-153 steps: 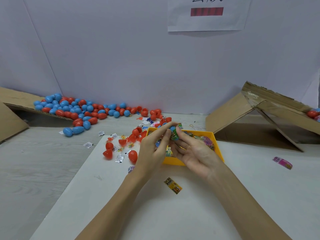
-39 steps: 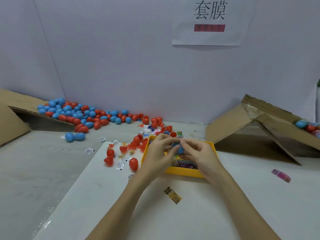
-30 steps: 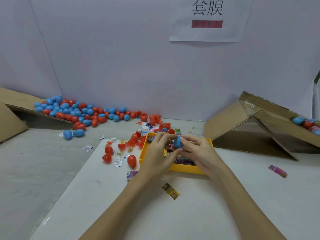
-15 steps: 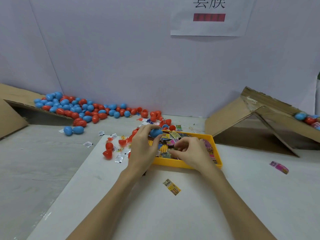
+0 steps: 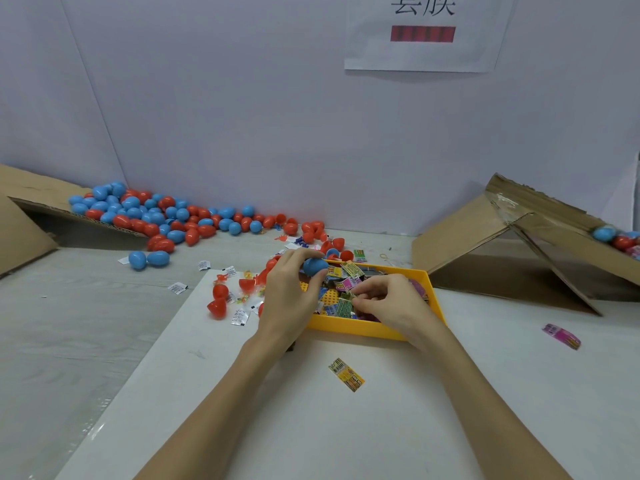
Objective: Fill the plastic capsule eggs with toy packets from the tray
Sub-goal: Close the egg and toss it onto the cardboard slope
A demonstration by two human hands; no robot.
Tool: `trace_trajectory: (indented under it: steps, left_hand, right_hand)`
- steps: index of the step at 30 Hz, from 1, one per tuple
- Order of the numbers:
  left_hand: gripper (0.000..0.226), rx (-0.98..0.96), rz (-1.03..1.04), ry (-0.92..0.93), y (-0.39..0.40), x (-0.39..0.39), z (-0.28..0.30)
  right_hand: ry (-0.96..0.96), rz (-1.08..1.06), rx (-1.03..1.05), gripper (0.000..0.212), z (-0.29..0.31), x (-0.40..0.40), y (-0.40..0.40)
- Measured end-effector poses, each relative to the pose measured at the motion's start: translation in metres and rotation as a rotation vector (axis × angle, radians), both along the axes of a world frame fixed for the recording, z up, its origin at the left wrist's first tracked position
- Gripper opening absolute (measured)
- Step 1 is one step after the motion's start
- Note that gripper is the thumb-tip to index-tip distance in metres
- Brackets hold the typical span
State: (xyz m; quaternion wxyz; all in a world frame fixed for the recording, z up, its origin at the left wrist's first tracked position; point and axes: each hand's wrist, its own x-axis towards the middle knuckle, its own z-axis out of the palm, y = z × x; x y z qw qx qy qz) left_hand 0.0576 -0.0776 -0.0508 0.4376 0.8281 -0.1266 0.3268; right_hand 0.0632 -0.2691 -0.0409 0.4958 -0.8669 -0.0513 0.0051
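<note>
A yellow tray (image 5: 367, 330) holding several colourful toy packets sits mid-table. My left hand (image 5: 287, 292) grips a closed blue capsule egg (image 5: 314, 266) above the tray's far left corner. Inside the tray, my right hand (image 5: 388, 301) has its fingers curled down among the packets and pinches a green packet (image 5: 343, 306). Red egg halves (image 5: 219, 299) and small white packets lie just left of the tray.
A heap of blue and red eggs (image 5: 156, 216) spills off a cardboard flap at the back left. A cardboard box (image 5: 519, 251) lies open at the right with eggs on its flap. Loose packets lie at the front (image 5: 346, 374) and right (image 5: 561, 336).
Both hands first pressed the blue egg together over the tray. My left hand then carried it up and left, while my right hand dropped into the tray onto the packets.
</note>
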Motion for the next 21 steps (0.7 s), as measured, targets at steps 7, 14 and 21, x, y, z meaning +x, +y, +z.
trace_trajectory:
  steps: [7, 14, 21]
  left_hand:
    - [0.028, 0.029, -0.022, 0.002, -0.002, -0.003, 0.002]
    - [0.036, -0.071, -0.086, 0.008, -0.004, -0.009, 0.008]
    - [0.032, -0.084, -0.16, 0.013, -0.008, -0.013, 0.011]
  right_hand:
    - [-0.057, -0.029, 0.109, 0.021, -0.001, -0.003, 0.003]
    - [-0.099, -0.067, 0.194, 0.015, 0.0, -0.006, -0.001]
    - [-0.137, -0.072, 0.283, 0.013, 0.0, -0.007, 0.0]
